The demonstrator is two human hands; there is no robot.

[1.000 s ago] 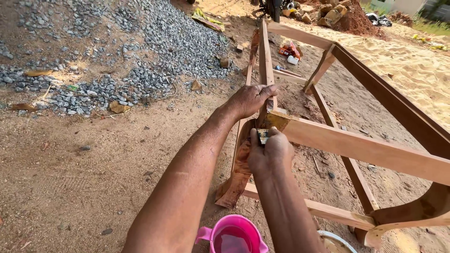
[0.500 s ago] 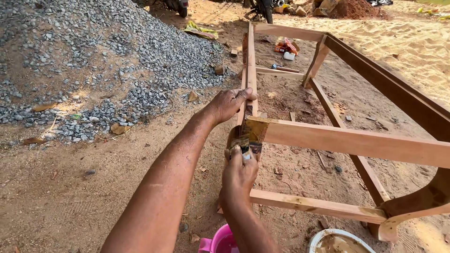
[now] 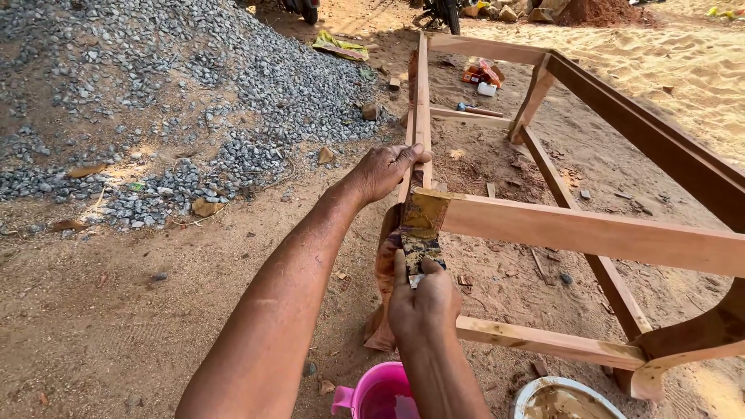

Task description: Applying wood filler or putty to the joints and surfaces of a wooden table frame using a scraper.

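Wooden frame (image 3: 574,233), bare and unfinished, stands on sandy ground in the head view, its corner joint smeared with brownish filler. Left hand (image 3: 384,172) is closed over the top rail just beside that corner. Right hand (image 3: 423,299) is clamped on a putty knife (image 3: 420,250), the blade pressed flat against the leg below the joint. A pink mug (image 3: 380,394) and a white bowl (image 3: 563,399) sit near the frame's foot; a gravel heap (image 3: 155,85) lies to the left.

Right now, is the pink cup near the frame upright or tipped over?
Upright. The pink cup stands on the ground with its round mouth facing up, below the right hand. How full it is, I cannot tell.
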